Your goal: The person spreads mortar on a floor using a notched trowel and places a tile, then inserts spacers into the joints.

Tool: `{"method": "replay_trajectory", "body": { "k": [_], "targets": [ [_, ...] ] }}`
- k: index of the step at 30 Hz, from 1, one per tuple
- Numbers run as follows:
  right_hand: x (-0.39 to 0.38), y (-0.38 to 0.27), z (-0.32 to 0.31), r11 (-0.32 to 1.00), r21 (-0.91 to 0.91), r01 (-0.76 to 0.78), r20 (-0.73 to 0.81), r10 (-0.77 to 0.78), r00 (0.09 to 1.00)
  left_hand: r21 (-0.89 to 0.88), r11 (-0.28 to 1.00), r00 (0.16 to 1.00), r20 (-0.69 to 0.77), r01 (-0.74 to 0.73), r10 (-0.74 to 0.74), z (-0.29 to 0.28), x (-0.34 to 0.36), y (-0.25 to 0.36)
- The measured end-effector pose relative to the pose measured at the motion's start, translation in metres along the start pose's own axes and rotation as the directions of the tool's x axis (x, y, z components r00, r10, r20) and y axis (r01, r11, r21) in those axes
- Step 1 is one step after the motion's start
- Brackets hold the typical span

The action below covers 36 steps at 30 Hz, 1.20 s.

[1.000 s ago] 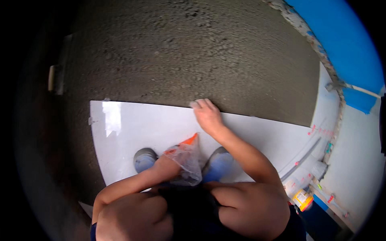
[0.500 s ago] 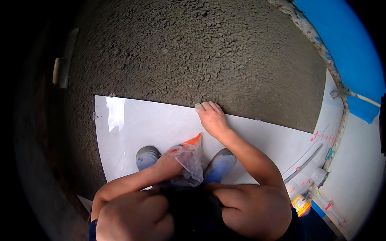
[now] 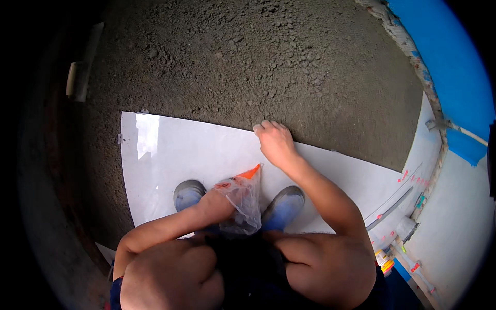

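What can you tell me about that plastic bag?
The bag looks like thin, clear, crumpled plastic, with an orange corner pointing forward and right, and orange marks. Its lower part bunches toward the person. The left hand touches it; its grip is unclear. From above, it shows between two shoes, over the white tile.

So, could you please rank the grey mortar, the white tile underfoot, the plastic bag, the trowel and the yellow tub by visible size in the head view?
1. Grey mortar
2. White tile, partly covered
3. Plastic bag and trowel: too alike to rank
4. Yellow tub, partly hidden
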State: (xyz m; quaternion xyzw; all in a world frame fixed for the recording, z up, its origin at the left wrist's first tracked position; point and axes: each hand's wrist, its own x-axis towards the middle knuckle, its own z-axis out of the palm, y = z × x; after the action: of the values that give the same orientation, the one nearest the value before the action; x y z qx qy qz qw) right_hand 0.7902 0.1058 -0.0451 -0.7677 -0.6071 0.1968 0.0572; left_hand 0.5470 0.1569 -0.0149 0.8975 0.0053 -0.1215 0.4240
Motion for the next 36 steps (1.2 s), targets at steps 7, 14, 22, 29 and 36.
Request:
{"method": "replay_trajectory", "body": {
  "k": [7,14,22,29,36],
  "targets": [
    [0.008,0.012,0.003,0.997,0.011,0.083,0.076,-0.083,0.994,-0.033,0.998,0.998,-0.034,0.053,-0.054,0.014,0.002,-0.002],
    [-0.012,0.007,-0.004,0.991,0.134,0.003,-0.026,0.0,1.0,0.061,0.998,1.0,-0.003,0.005,-0.005,-0.003,0.008,0.006],
    [-0.118,0.112,-0.061,0.815,0.152,-0.56,-0.006,0.567,0.824,0.13,0.991,0.999,0.044,0.018,-0.024,-0.002,0.009,0.004],
    [-0.171,0.171,-0.057,0.877,-0.062,-0.477,0.165,0.48,0.861,0.152,0.987,0.998,0.053,-0.043,0.036,-0.01,0.017,0.009],
    [-0.166,0.178,-0.047,0.869,-0.129,-0.477,0.263,0.494,0.829,0.237,0.971,0.995,0.104,-0.023,-0.002,0.003,0.024,0.003]
  ]
}}
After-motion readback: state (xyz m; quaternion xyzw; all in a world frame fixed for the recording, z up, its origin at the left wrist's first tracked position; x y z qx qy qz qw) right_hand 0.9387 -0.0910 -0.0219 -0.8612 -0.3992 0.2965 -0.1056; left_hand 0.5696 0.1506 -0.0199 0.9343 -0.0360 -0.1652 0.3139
